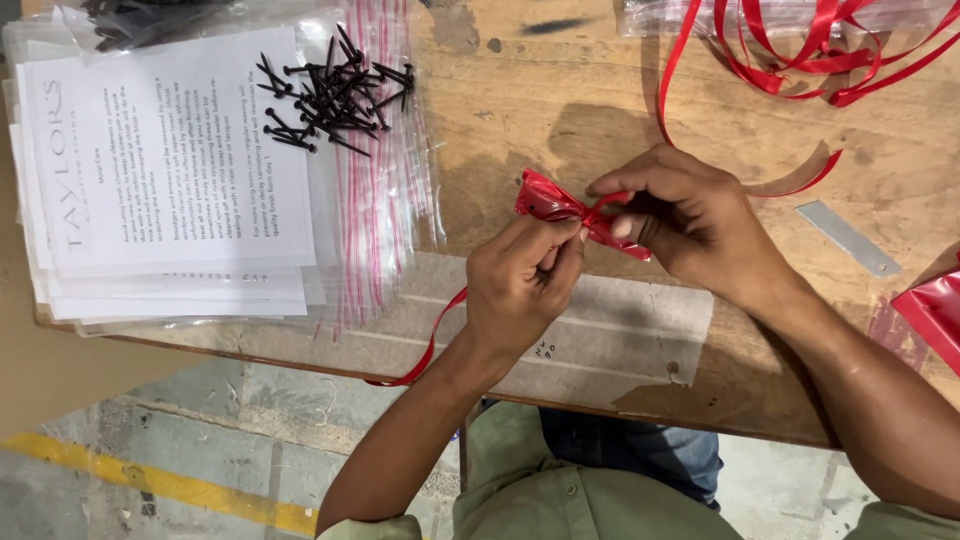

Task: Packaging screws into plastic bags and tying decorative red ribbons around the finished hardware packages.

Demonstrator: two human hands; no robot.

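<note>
Red ribbon (600, 212) sits pinched around the little red packet (548, 198) between my left hand (520, 285) and right hand (690, 222); I should cinch evenly and keep the knot centred.

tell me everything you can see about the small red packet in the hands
The small red packet is glossy, crinkled film, like foil or plastic, pinched at its middle into a bow shape. It sits just above the wooden table, held between both hands: the left hand grips it from below, the right hand from the right. A thin red ribbon runs around the pinched waist; one tail trails down past the table edge. Its contents are not visible.
</note>
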